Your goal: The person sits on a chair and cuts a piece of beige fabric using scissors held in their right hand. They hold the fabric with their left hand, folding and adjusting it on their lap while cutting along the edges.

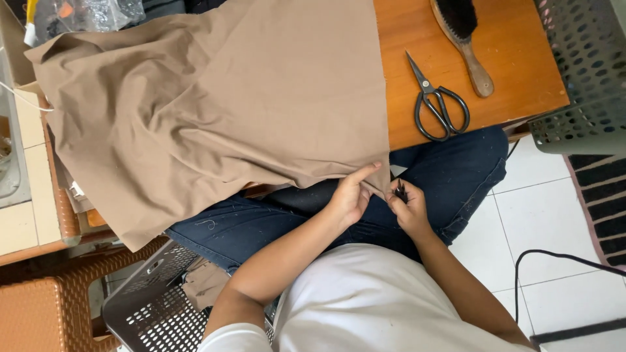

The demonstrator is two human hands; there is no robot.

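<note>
While hands (381, 199) pinch tan fabric (215, 111) corner, scissors (438, 104), brush (464, 39) lie on wooden table (521, 72); white tile floor (521, 215).

Orange-brown wooden table (515, 72) fills upper middle and upper right of frame. Tan cloth (215, 111) covers its left part, draping over near edge toward lower left. Black scissors (438, 104) lie on bare wood right of cloth, blades pointing up-left. Wooden-handled brush (464, 39) lies above scissors, near top edge.
</note>
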